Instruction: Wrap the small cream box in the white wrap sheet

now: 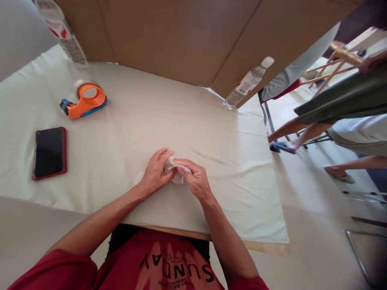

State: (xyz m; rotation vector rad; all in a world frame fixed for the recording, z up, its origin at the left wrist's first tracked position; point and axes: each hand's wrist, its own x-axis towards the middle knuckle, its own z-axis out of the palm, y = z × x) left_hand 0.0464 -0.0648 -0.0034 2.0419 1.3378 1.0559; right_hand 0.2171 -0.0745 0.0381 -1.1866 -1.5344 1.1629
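Observation:
Both hands meet at the middle of the table's near part, around a crumpled, thin white tissue [178, 178]. My left hand [155, 171] has its fingers curled about the tissue's left side, with the thumb pressed in toward the middle. On the right side, my right hand [196, 177] pinches a folded edge of the tissue between thumb and fingers. A loose end of it hangs below the fingertips, close to the cloth. Whether anything lies inside the tissue is hidden by the fingers.
A pale tablecloth [145, 108] covers the table. To the left lie a red-cased phone [50, 153] and an orange tape dispenser [87, 100]. Water bottles stand at the back left [65, 36] and right [248, 83], against a cardboard screen [169, 40]. People sit beyond the right edge.

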